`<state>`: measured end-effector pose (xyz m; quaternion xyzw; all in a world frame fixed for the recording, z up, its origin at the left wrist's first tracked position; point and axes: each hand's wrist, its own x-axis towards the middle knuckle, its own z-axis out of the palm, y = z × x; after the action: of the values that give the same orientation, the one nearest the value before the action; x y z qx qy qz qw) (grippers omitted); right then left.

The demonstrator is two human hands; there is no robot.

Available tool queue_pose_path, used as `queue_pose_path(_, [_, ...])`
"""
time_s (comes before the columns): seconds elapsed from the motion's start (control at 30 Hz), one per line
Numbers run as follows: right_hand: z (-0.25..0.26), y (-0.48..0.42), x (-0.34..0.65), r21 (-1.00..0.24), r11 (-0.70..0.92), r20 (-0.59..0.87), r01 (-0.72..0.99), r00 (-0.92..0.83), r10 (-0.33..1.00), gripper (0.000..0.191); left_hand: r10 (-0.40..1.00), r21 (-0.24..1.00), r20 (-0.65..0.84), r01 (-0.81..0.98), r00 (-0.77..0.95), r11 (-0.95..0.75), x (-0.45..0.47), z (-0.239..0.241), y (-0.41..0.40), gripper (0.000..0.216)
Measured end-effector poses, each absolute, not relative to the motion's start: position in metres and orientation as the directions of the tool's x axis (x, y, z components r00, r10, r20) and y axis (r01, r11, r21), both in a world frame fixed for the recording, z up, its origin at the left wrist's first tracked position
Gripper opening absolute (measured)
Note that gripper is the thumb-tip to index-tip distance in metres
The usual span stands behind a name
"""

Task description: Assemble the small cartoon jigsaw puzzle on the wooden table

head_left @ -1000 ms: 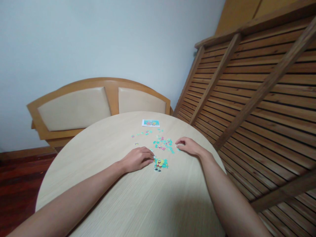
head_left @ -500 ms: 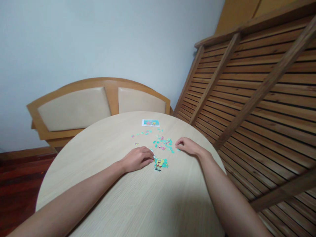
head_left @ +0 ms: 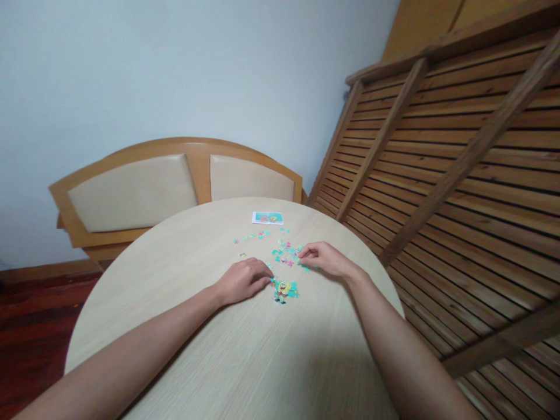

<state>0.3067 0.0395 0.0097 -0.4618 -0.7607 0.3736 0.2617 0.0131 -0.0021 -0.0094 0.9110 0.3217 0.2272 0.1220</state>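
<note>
Amounts so far to one small joined patch of jigsaw (head_left: 285,289) with a yellow cartoon figure, near the right edge of the counter (head_left: 245,361), its left side touched by the curled, closed left hand (head_left: 242,281). Leaves most loose pieces (head_left: 286,252) scattered just beyond, short of the reference card (head_left: 267,217) at the far edge. Cannot tell whether the right hand (head_left: 321,258), fingertips drawn together among them, pinches one.

The right hand (head_left: 326,258) curled over the loose puzzle pieces (head_left: 286,254), so whether its fingertips pinched one could not be told. The left hand (head_left: 242,282) hid the left edge of the joined patch (head_left: 284,289). The card (head_left: 267,217) was too small to read. Both forearms and the table (head_left: 196,245) ran off the bottom edge.
</note>
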Motion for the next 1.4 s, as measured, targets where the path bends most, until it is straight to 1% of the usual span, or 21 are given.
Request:
queue_pose_path(0.13, [0.018,0.021,0.271,-0.819,0.388,0.056,0.424,-0.613,0.788,0.024,0.718,0.460,0.321,0.562,0.618,-0.688,0.014,-0.009,-0.004,0.020])
queue_pose_path(0.23, [0.020,0.011,0.252,-0.839,0.403,0.023,0.366,-0.715,0.698,0.020,0.745,0.565,0.295,0.520,0.598,-0.641,0.016,-0.009,-0.005,0.019])
queue_pose_path(0.33, [0.020,0.005,0.243,-0.891,0.336,0.005,0.306,-0.732,0.681,0.020,0.753,0.709,0.262,0.408,0.604,-0.575,0.018,-0.010,-0.006,0.018])
queue_pose_path(0.43, [0.019,0.004,0.242,-0.892,0.323,0.000,0.315,-0.715,0.699,0.022,0.768,0.832,0.206,0.305,0.606,-0.463,0.021,-0.013,-0.007,0.020])
queue_pose_path(0.57, [0.018,0.003,0.240,-0.899,0.330,0.019,0.289,-0.727,0.686,0.027,0.789,0.912,0.143,0.230,0.598,-0.340,0.024,-0.015,-0.007,0.025])
queue_pose_path(0.73, [0.016,0.004,0.237,-0.913,0.331,0.055,0.240,-0.730,0.681,0.030,0.779,0.933,0.104,0.211,0.618,-0.291,0.026,-0.014,-0.008,0.025])
queue_pose_path(0.9, [0.014,0.005,0.236,-0.913,0.319,0.038,0.256,-0.724,0.689,0.030,0.787,0.918,0.094,0.254,0.609,-0.306,0.028,-0.012,-0.010,0.020])
queue_pose_path(1.07, [0.014,0.005,0.234,-0.918,0.304,0.036,0.256,-0.709,0.704,0.035,0.806,0.918,0.044,0.294,0.591,-0.265,0.029,-0.014,-0.009,0.017])
queue_pose_path(1.13, [0.014,0.006,0.235,-0.907,0.311,0.021,0.284,-0.706,0.707,0.037,0.801,0.920,0.020,0.303,0.598,-0.249,0.027,-0.015,-0.008,0.017])
queue_pose_path(1.23, [0.014,0.008,0.241,-0.858,0.364,-0.006,0.363,-0.716,0.698,0.039,0.797,0.899,-0.011,0.354,0.604,-0.256,0.025,-0.015,-0.009,0.021])
queue_pose_path(1.4, [0.012,0.013,0.248,-0.715,0.514,-0.019,0.474,-0.748,0.663,0.036,0.806,0.844,0.018,0.422,0.592,-0.329,0.025,-0.017,-0.012,0.019])
